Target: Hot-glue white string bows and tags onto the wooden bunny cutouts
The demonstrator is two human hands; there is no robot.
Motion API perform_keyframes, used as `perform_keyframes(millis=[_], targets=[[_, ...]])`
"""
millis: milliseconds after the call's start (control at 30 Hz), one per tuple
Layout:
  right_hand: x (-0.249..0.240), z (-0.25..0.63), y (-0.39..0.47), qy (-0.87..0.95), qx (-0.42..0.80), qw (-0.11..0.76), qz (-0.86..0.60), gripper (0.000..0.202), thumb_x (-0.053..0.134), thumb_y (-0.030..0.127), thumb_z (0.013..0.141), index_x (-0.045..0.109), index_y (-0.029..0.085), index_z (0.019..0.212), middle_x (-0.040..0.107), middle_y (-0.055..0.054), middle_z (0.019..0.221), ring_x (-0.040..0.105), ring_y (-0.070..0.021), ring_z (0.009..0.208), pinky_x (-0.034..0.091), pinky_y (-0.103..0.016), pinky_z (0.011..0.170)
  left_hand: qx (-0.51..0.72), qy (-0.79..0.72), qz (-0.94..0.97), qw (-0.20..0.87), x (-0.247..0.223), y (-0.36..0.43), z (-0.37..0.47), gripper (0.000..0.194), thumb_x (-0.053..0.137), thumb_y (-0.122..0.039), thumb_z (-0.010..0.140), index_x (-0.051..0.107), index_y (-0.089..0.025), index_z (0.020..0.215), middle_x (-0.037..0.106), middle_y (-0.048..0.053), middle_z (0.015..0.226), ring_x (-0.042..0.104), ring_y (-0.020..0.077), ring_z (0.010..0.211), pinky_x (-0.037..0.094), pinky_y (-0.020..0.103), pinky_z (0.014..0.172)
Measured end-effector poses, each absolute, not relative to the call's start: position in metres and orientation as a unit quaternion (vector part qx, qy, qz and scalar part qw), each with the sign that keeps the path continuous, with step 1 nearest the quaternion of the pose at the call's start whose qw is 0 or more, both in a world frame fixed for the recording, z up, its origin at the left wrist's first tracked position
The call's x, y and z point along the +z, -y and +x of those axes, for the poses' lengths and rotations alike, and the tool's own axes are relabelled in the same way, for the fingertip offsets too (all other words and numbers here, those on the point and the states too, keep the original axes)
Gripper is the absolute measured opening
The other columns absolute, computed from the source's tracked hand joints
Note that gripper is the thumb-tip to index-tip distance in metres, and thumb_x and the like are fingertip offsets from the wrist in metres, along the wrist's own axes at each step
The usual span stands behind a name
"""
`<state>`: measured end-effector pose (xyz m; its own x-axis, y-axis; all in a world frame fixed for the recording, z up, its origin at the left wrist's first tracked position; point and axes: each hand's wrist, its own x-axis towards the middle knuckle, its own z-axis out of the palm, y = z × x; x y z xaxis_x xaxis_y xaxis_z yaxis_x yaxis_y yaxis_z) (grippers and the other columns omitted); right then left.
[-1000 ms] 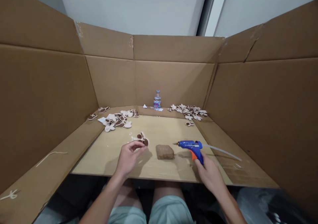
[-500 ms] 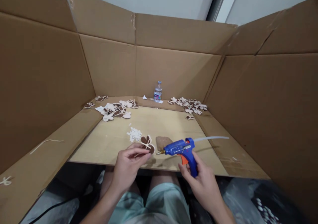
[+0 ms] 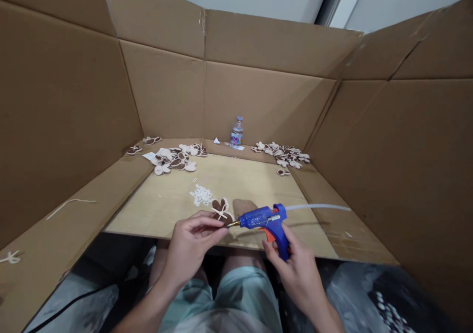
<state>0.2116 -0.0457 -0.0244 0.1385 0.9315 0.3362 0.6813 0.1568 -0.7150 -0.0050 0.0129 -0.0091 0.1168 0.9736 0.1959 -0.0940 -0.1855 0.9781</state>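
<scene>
Between the thumb and fingers of my left hand (image 3: 197,237) is a brown bunny-shaped ornament (image 3: 220,211) with a pale edge and a small cream bow. My right hand (image 3: 295,261) is wrapped round the handle of a blue hot glue gun (image 3: 260,218) with an orange trigger. Its brass nozzle points left and overlaps the lower right of the ornament; whether it touches cannot be made out. A translucent glue stick (image 3: 318,206) juts from the gun's back. Just beyond the ornament lies a pile of small white pieces (image 3: 201,195).
A brown flat block (image 3: 244,207) sits behind the glue gun. Piles of ornaments lie at the left (image 3: 173,159) and right (image 3: 286,154). A water bottle (image 3: 237,133) stands at the back. Cardboard walls (image 3: 273,99) enclose the board (image 3: 258,175). A loose cord (image 3: 70,205) lies left.
The glue gun has moved left, bringing its nozzle from beside the ornament onto its lower edge. My left hand still holds the ornament. The whole view has shifted slightly.
</scene>
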Motion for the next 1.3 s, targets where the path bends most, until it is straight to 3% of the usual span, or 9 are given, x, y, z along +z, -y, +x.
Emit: perform_keyframes(millis=[200, 767, 1033, 1300], targets=[[-0.0220, 0.2100, 0.0479, 0.638, 0.133, 0.410, -0.638, 0.037, 0.052, 0.044, 0.088, 0.060, 0.014, 0.109, 0.066, -0.004, 0.070, 0.059, -0.0171, 0.057, 0.048, -0.023, 0.055, 0.534, -0.415, 0.552, 0.488, -0.0080, -0.0121, -0.0067, 0.008, 0.080, -0.023, 0.063, 0.076, -0.020, 0.068, 0.070, 0.007, 0.092, 0.068, 0.0181, 0.080, 0.057, 0.024, 0.069], [-0.0224, 0.2123, 0.0496, 0.631, 0.126, 0.416, -0.643, 0.043, 0.052, 0.045, 0.088, 0.060, 0.012, 0.115, 0.069, -0.005, 0.076, 0.061, -0.0169, 0.060, 0.049, -0.022, 0.057, 0.529, -0.420, 0.548, 0.493, -0.0079, -0.0123, -0.0068, 0.011, 0.080, -0.026, 0.062, 0.075, -0.018, 0.068, 0.071, 0.008, 0.093, 0.069, 0.0199, 0.082, 0.057, 0.027, 0.071], [-0.0196, 0.2121, 0.0504, 0.634, 0.103, 0.413, -0.646, 0.043, 0.050, 0.045, 0.088, 0.062, 0.013, 0.113, 0.066, -0.004, 0.067, 0.059, -0.0171, 0.055, 0.044, -0.023, 0.047, 0.523, -0.416, 0.553, 0.498, -0.0077, -0.0115, -0.0073, 0.008, 0.079, -0.025, 0.064, 0.075, -0.020, 0.070, 0.073, 0.006, 0.086, 0.068, 0.0193, 0.078, 0.057, 0.026, 0.068], [-0.0216, 0.2142, 0.0494, 0.636, 0.088, 0.409, -0.648, 0.045, 0.050, 0.045, 0.088, 0.060, 0.011, 0.117, 0.067, -0.005, 0.071, 0.058, -0.0163, 0.053, 0.044, -0.023, 0.049, 0.527, -0.415, 0.554, 0.493, -0.0084, -0.0116, -0.0083, 0.008, 0.079, -0.024, 0.065, 0.076, -0.020, 0.070, 0.071, 0.006, 0.087, 0.068, 0.0191, 0.080, 0.056, 0.026, 0.071]])
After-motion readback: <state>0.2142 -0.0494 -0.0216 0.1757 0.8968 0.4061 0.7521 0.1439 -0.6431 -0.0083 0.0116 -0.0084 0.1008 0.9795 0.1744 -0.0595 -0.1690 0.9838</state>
